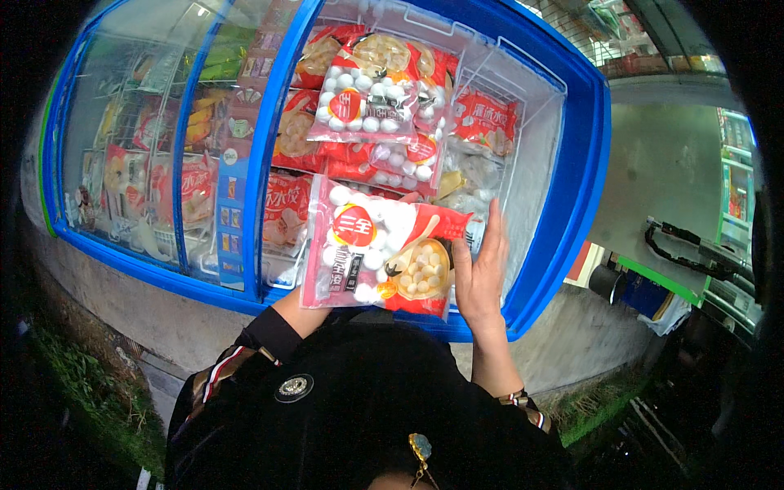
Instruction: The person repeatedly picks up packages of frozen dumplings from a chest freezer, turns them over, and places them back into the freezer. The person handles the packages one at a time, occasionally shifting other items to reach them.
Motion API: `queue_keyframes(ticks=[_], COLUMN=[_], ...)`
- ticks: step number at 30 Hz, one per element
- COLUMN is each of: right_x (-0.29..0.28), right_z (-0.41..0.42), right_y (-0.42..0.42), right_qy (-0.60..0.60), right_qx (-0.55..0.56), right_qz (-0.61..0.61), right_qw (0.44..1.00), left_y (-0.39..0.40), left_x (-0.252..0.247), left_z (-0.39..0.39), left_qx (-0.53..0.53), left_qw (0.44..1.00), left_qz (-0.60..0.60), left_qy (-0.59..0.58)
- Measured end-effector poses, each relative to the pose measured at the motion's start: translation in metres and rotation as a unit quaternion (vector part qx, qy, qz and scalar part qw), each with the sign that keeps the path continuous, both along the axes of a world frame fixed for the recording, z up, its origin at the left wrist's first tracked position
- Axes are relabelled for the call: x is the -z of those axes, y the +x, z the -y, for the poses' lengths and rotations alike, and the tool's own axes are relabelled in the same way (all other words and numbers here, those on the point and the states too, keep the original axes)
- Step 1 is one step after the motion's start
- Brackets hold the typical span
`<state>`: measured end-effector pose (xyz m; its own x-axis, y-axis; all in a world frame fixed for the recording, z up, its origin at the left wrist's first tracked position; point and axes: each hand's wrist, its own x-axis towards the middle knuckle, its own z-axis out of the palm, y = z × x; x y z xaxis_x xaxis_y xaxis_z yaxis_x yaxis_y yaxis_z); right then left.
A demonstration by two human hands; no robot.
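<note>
A red and clear plastic bag of frozen rice balls (373,245) lies across my left hand (312,315), whose fingers go under the bag and are mostly hidden by it. Beside the bag's right end stands my right hand (481,269), fingers upright and thumb against the edge. Beyond the held bag, more bags of rice balls (367,92) are piled inside the open part of a blue-framed chest freezer (551,184). A red bag of frozen dumplings (484,122) rests in the wire basket to the right of the pile.
A blue-framed sliding glass lid (269,153) covers the freezer's left part, with more packages beneath. White wire basket rails (514,55) cross the freezer's inside. The blue rim (429,327) runs between me and the goods. At the right are a green-edged counter (661,282) and stocked shelves (735,165).
</note>
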<state>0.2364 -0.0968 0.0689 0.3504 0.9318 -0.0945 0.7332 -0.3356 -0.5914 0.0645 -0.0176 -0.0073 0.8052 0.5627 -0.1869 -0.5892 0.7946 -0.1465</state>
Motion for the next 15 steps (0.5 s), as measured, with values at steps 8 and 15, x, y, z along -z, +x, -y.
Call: queue_keyframes(ticks=[8,15], right_x=[0.017,0.032], right_z=[-0.036,-0.031], right_y=[-0.045,-0.055], right_qy=[-0.035,-0.021], right_qx=[-0.274,-0.279], right_qz=[0.133,0.096], right_qw=[0.952,0.955], left_y=[0.005,0.001], left_x=[-0.007,-0.005], left_z=[0.003,-0.002], left_qx=[0.009,0.015], left_qw=[1.0,1.0], left_qz=[0.004,0.0], left_qy=[-0.006,-0.001])
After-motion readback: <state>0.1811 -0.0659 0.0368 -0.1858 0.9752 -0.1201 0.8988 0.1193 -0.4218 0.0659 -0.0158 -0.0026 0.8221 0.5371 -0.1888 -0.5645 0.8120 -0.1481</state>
